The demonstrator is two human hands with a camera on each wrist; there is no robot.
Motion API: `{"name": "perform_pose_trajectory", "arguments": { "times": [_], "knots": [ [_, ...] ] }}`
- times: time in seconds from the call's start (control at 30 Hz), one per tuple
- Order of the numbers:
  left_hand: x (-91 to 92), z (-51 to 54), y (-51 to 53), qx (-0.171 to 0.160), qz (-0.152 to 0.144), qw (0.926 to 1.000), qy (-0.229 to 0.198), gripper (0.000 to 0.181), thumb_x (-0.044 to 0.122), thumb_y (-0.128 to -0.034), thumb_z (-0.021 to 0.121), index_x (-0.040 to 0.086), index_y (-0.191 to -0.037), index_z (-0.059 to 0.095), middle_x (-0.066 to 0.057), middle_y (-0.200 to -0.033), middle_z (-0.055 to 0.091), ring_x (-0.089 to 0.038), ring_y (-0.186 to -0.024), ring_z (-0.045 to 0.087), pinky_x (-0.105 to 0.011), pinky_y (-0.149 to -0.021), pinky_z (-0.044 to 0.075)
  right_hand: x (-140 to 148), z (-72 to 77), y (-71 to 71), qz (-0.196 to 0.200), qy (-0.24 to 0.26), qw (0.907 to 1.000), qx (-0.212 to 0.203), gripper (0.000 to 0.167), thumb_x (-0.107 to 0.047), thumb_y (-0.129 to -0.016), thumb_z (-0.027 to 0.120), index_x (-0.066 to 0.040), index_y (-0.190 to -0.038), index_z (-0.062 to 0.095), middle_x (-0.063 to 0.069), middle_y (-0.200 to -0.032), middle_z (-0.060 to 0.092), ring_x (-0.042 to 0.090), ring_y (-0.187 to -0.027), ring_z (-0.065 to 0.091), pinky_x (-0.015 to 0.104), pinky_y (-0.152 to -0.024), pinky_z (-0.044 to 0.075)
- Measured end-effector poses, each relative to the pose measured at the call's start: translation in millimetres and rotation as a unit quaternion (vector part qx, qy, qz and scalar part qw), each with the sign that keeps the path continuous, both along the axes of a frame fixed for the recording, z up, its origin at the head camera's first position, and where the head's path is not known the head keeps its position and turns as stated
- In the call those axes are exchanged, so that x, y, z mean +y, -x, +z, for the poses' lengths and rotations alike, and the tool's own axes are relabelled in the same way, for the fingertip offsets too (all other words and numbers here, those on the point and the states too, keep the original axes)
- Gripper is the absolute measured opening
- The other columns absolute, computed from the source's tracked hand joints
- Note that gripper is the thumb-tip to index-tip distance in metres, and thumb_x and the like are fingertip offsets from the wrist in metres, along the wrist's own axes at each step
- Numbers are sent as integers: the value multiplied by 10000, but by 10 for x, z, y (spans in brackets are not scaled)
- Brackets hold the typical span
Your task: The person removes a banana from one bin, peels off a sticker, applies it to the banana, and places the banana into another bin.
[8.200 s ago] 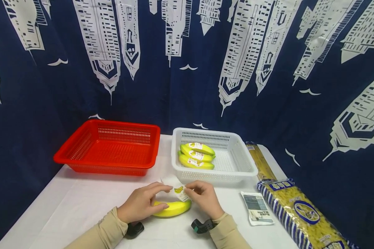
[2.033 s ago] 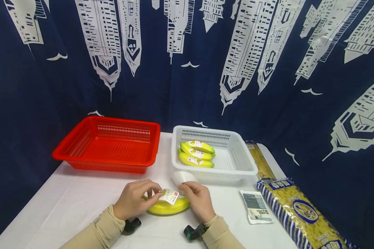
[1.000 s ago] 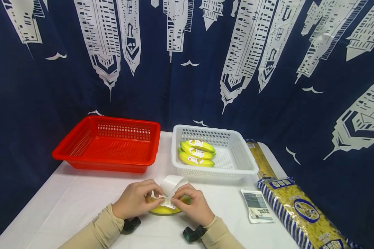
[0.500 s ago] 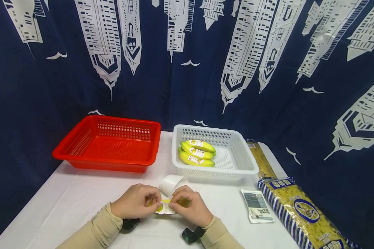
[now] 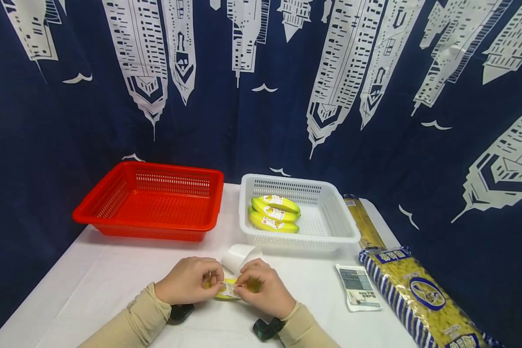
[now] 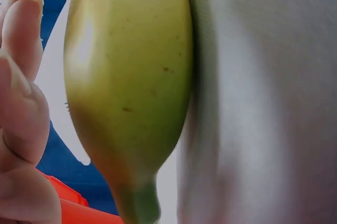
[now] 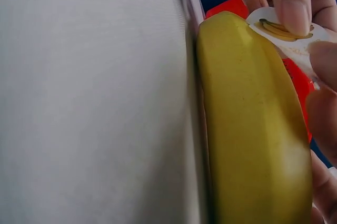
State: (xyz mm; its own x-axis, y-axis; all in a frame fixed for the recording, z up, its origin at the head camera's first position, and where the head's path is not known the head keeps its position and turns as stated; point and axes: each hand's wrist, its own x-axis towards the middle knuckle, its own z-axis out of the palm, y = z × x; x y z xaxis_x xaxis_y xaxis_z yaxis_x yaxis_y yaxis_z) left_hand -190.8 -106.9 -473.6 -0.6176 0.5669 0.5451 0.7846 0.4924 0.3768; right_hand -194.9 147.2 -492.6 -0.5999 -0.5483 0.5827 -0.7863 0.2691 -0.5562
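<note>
A yellow banana lies on the white table between the hands. Over its top side stretches a small white sticker printed with bananas; in the right wrist view one edge of it lifts off the peel. The left hand pinches the sticker's left end between thumb and finger. Its right end is pinched by the right hand. Just beyond the fingers rests a curled white strip of backing paper. In the left wrist view the banana's stem end points downward, and the sticker barely shows at the top.
A red basket stands at the back left. Beside it a white basket holds three bananas with stickers. To the right lie a small flat packet, a large pasta bag and a long golden package.
The hands pulled a sticker from the backing strip, which now lies behind them. Both hands came together and lowered the sticker onto the banana. Over the last half second they have barely moved.
</note>
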Motion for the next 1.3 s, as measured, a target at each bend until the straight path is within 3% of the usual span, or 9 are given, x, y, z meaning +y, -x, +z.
{"name": "perform_pose_trajectory", "arguments": {
  "times": [0.17, 0.27, 0.67, 0.8, 0.9, 1.1, 1.3],
  "knots": [
    [-2, -31, 16, 122, 116, 9998, 91, 300, 166, -736, 841, 315, -779, 584, 214, -678, 540, 103, -597, 402, -108, -563, 342, -11, -24, 29, -97, -119, 9983, 562, 232, -95, -788, 878, -205, -929, 729, -76, -960, 689, 99, -982, 611, 276, -874, 502],
    [2, -44, 20, 116, 205, 9996, 163, 303, 174, -728, 843, 313, -785, 580, 219, -688, 534, 94, -613, 411, -114, -568, 344, -20, -25, 35, -131, -159, 9974, 697, 244, -90, -784, 878, -208, -926, 719, -88, -945, 681, 87, -960, 596, 266, -859, 490],
    [76, -67, -11, -114, 532, 9975, 443, 371, 313, -709, 897, 285, -794, 537, 208, -696, 496, 64, -631, 427, -160, -575, 348, -54, 0, 8, -274, -454, 9950, 843, 285, -98, -781, 872, -203, -923, 648, -95, -788, 582, 15, -781, 517, 143, -728, 416],
    [85, -68, -16, -181, 592, 9971, 448, 387, 323, -708, 898, 282, -796, 524, 204, -698, 499, 62, -631, 434, -163, -576, 355, -58, -6, -1, -392, -536, 9952, 713, 300, -137, -781, 888, -196, -941, 641, -82, -762, 570, 12, -764, 499, 132, -717, 391],
    [74, -66, -7, -318, 504, 9974, 405, 370, 319, -733, 890, 275, -808, 531, 189, -712, 513, 55, -643, 444, -166, -588, 370, -59, -16, -6, -460, -531, 9961, 543, 292, -146, -789, 888, -191, -943, 644, -75, -761, 566, 11, -754, 495, 128, -699, 393],
    [1, -62, 46, -855, -22, 9963, 111, 279, 199, -836, 844, 270, -869, 576, 163, -747, 535, 40, -649, 461, -169, -613, 420, -49, -18, -11, -467, -306, 9983, 191, 246, -85, -800, 860, -170, -946, 681, -39, -769, 577, 43, -717, 518, 135, -636, 423],
    [-43, -54, 72, -1190, -275, 9925, -51, 233, 147, -886, 801, 267, -908, 602, 171, -747, 509, 36, -648, 479, -168, -599, 443, -42, -11, -9, -547, -229, 9982, 39, 196, -52, -838, 813, -154, -972, 711, -103, -787, 571, 34, -703, 517, 150, -618, 435]
  ]
}}
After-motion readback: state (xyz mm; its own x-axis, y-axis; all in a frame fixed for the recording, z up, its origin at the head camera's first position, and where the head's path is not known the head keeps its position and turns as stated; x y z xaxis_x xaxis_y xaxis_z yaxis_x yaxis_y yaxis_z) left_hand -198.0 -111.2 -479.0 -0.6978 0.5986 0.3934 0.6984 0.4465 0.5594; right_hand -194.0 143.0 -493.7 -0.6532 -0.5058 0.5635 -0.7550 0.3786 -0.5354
